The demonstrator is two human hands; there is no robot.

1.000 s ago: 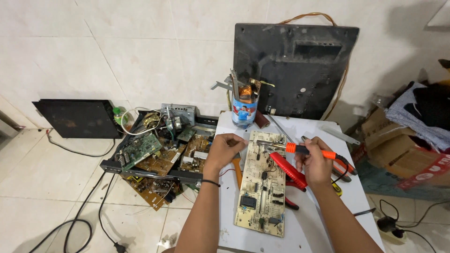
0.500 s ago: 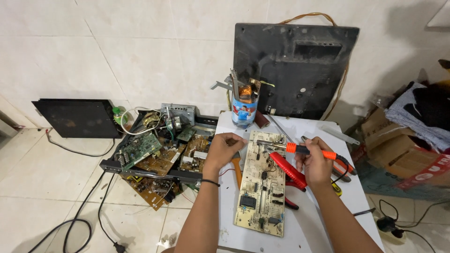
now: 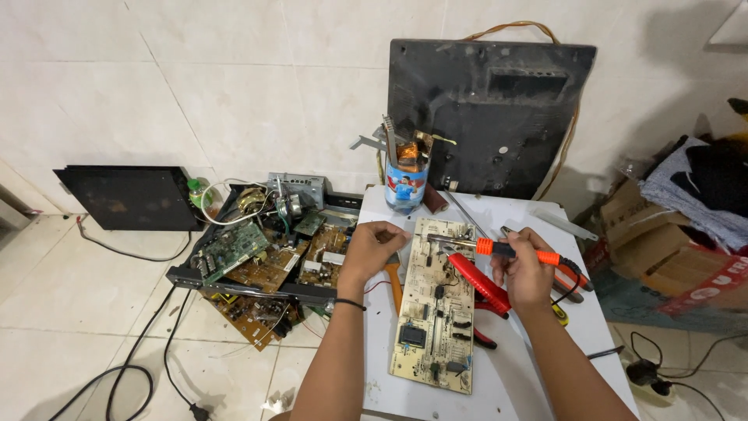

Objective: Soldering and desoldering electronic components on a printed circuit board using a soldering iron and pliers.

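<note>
- A long, cream-coloured circuit board [image 3: 436,304] lies flat on the white tabletop [image 3: 530,366], its length running from near to far, between the person's two forearms.
- The left hand [image 3: 376,248] rests at the board's far left edge, fingers curled in with the tips pressed together near the corner; whether anything small sits between them I cannot tell.
- The right hand [image 3: 523,274] has its grip closed around an orange-handled tool [image 3: 506,249], whose metal tip reaches left over the far end of the board.
- Red-handled pliers [image 3: 479,284] lie just right of the board, partly under that hand.
- The board looks light, stiff and thin, and I judge it fragile: the small parts standing on it could snap or bend. The bare edges and corners seem the safest places to take hold.
- At the far side of the tabletop stands a cut-open can [image 3: 405,183] stuffed with tools, in front of a black panel [image 3: 491,117] leaning on the wall.
- On the floor to the left, a black tray [image 3: 234,284] holds a heap of green and brown boards.
</note>
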